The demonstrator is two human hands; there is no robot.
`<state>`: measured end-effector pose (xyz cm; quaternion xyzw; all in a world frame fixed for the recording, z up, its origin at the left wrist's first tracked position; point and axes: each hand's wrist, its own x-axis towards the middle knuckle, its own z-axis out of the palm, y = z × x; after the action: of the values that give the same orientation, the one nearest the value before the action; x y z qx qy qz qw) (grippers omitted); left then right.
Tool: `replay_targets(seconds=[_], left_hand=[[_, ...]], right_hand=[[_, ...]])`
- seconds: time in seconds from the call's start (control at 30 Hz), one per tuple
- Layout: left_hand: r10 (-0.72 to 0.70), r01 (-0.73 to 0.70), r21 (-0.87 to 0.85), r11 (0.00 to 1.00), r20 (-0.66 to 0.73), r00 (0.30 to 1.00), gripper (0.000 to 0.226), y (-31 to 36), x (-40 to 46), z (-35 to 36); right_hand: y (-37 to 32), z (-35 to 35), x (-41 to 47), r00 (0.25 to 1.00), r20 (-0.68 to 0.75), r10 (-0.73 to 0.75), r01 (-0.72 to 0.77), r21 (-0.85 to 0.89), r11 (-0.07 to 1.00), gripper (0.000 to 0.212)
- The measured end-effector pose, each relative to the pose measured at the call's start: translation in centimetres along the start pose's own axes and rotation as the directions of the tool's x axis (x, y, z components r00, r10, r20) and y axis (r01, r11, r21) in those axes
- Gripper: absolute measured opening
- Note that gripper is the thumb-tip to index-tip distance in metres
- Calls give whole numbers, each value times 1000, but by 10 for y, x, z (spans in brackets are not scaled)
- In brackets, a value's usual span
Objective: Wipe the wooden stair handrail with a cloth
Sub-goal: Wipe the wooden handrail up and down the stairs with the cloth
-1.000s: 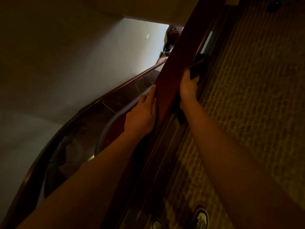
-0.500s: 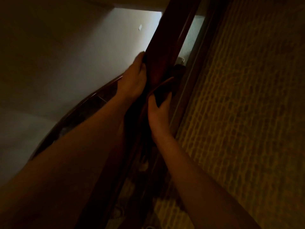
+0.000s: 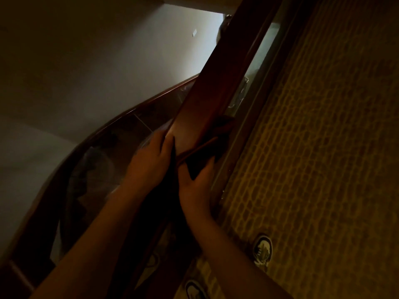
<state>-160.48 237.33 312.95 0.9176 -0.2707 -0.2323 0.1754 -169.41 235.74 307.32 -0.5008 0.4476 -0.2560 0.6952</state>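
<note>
The handrail point(image 3: 207, 98), dark reddish wood, runs from the lower middle up to the top right of the dim view. The cloth point(image 3: 203, 162), dark and hard to make out, is draped over the rail between the two hands, with a thin lighter edge showing across the top of the wood.

The left hand point(image 3: 151, 162) lies against the rail's left side; its fingers point(image 3: 160, 140) are curled onto the rail edge and over the cloth's left end. The image is blurred there, so how firmly they hold is unclear.

The right hand point(image 3: 194, 190) is on the rail's right side, thumb toward the top of the rail, fingers curled round the cloth and pressing it to the wood.

Right of the rail lies patterned yellowish carpet point(image 3: 323, 147). Two shoes point(image 3: 262, 249) show near the bottom edge, one on the carpet beside the right forearm, the other lower. Left of the rail a lower curved rail point(image 3: 133, 111) sweeps down along a pale wall point(image 3: 108, 61).
</note>
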Motion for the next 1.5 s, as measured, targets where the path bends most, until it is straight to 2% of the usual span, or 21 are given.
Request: replay_targets(seconds=[0.1, 0.2, 0.27, 0.33, 0.37, 0.4, 0.47, 0.5, 0.57, 0.6, 0.7, 0.77, 0.83, 0.97, 1.07, 1.13, 1.2, 1.27, 1.33, 1.4, 1.5], left_hand=[[-9, 22, 126, 992, -107, 994, 43, -9, -7, 8], [-1, 23, 170, 985, -131, 991, 42, -8, -2, 11], [1, 16, 140, 990, -122, 992, 42, -12, 0, 11], [3, 7, 81, 997, -122, 992, 40, -16, -2, 9], [-5, 6, 5, 1000, -127, 992, 39, -17, -3, 7], [-27, 13, -99, 995, -139, 990, 36, -19, -3, 5], [-141, 60, -386, 921, -185, 972, 26, -31, 0, 0], [-239, 92, -544, 834, -206, 949, 22, -38, -1, -2], [-437, 126, -760, 637, -222, 872, 22, -46, -12, -3], [-483, 132, -777, 615, -239, 843, 27, -48, -20, -2], [-470, 215, -652, 727, -245, 848, 40, -59, -42, -5], [-458, 281, -607, 743, -155, 875, 39, -82, -49, -9], [-486, 402, -479, 780, -59, 872, 40, -106, -63, -11], [-540, 518, -247, 819, -23, 842, 37, -140, -107, -12], [-585, 543, -317, 778, -49, 809, 38, -157, -124, -11], [-597, 536, -395, 746, -41, 801, 38, -160, -122, -10], [-573, 519, -395, 758, -24, 819, 36, -157, -120, -7], [-538, 471, -399, 787, -68, 840, 29, -156, -121, -5], [-492, 400, -415, 817, -141, 859, 25, -156, -123, -3], [-447, 370, -371, 852, -145, 883, 24, -154, -122, -2], [-383, 333, -320, 887, -105, 918, 26, -151, -119, -2]], right_hand=[[-13, -1, 33, 995, -99, 7, -21, -144, 989, 81], [-26, 0, 62, 989, -145, 4, -6, -10, 1000, 77], [-33, 0, 62, 983, -165, -77, 75, -15, 997, 69], [-34, -1, 53, 949, -206, -238, 217, -119, 969, 55], [-34, -2, 48, 907, -204, -368, 328, -206, 922, 46], [-32, -1, 41, 856, -138, -498, 440, -310, 843, 37], [-24, 5, 25, 738, 119, -664, 601, -563, 567, 35], [-21, 8, 17, 695, 247, -675, 633, -656, 411, 34], [-31, 13, 5, 692, 426, -583, 632, -748, 204, 27], [-37, 17, 6, 714, 488, -502, 619, -775, 127, 27], [-59, 36, 18, 765, 603, -226, 604, -793, -72, 34], [-69, 55, 18, 770, 630, -101, 609, -773, -178, 40], [-68, 74, 6, 764, 645, -9, 624, -743, -241, 43], [-44, 88, -37, 695, 718, -25, 701, -685, -200, 46], [-23, 80, -78, 550, 835, -23, 823, -546, -155, 48], [-22, 77, -79, 505, 863, -15, 847, -500, -179, 47], [-29, 77, -57, 555, 830, -54, 810, -554, -191, 46], [-39, 75, -28, 669, 725, -164, 691, -688, -220, 46], [-44, 71, -12, 740, 613, -277, 586, -790, -183, 43], [-37, 71, -20, 756, 579, -306, 566, -812, -142, 41], [-17, 72, -53, 707, 624, -334, 643, -763, -63, 40]])
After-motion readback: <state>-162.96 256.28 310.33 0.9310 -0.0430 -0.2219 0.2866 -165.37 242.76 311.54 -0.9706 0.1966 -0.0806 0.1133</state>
